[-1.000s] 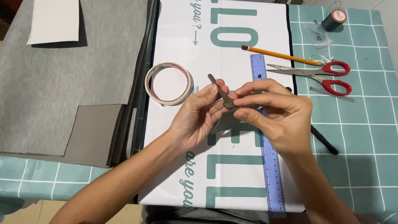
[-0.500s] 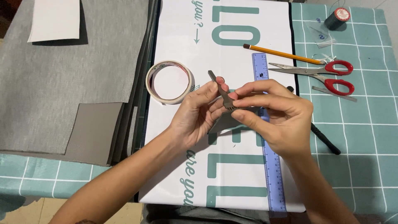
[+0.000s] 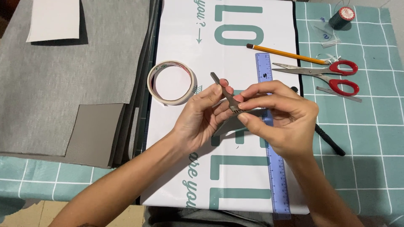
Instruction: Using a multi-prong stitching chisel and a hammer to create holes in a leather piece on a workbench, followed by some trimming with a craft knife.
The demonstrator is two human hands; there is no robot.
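A: On the white printed sheet [image 3: 176, 138], where's the strip?

B: Your left hand [image 3: 202, 117] and right hand [image 3: 277, 122] meet, fingers pinching the grey strip [image 3: 223, 90] between their tips, tape roll [image 3: 171, 82] just beyond.

grey strip [image 3: 224, 93]: far end shows; the near part is covered by the fingers of the left hand [image 3: 201, 118] and right hand [image 3: 281, 120]
ruler [image 3: 273, 168]: middle hidden under the right hand
black stick [image 3: 330, 141]: far end behind the right hand
white printed sheet [image 3: 252, 50]: cut off at the far edge, lettering partly covered
grey fabric [image 3: 63, 75]: runs out of view far and left
thread spool [image 3: 341, 17]: too small to tell detail
clear bits [image 3: 324, 35]: too faint to tell what they are
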